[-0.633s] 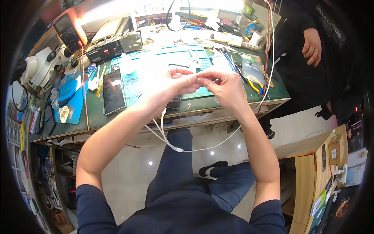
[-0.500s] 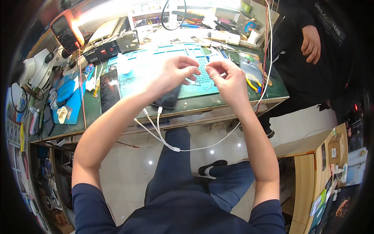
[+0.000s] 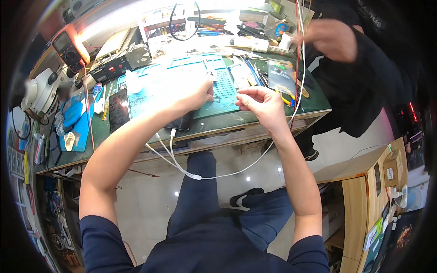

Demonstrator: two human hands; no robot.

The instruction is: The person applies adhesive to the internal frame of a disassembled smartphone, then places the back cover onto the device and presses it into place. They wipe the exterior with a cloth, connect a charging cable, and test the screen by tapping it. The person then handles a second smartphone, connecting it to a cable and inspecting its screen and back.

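Note:
My left hand is curled closed above the teal repair mat, its fingertips largely turned out of sight. A small greyish piece shows just beyond its knuckles; whether the hand holds it I cannot tell. To the right, my right hand pinches thumb and forefinger together over the mat's near right edge. Whatever sits in that pinch is too small to name. Under my left forearm lies a dark phone, partly covered. Another dark-screened phone rests left of the mat.
A branching white cable hangs off the bench front. Pliers with yellow handles and a clear bag lie at right. An orange multimeter, a microscope and a blue cloth are at left. Another person's arm reaches in, blurred.
My hands have drawn apart slightly, and the left one has curled closed. The other person's arm has risen toward the bench's far right. The whole view has shifted a little.

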